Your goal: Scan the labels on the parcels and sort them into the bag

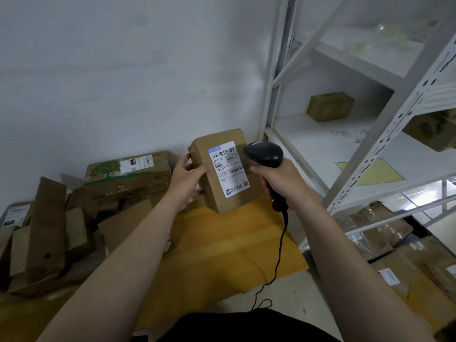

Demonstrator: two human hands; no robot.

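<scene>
The scene is showing a parcel storage and sorting room. White slotted-steel shelving (407, 107) is standing at 2 o'clock, carrying a brown carton (330, 106). Cardboard parcels (49, 230) bearing shipping labels are lying piled at 9 o'clock. Film-wrapped cartons (380, 228) are sitting beneath the shelving at 4 o'clock. At centre, a corded barcode scanner (265, 154) is facing a labelled parcel (222, 193)

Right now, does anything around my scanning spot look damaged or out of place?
The cardboard parcels at left are a jumbled heap, several tipped on end; the green-printed box behind looks dented. The held parcel looks intact.
</scene>
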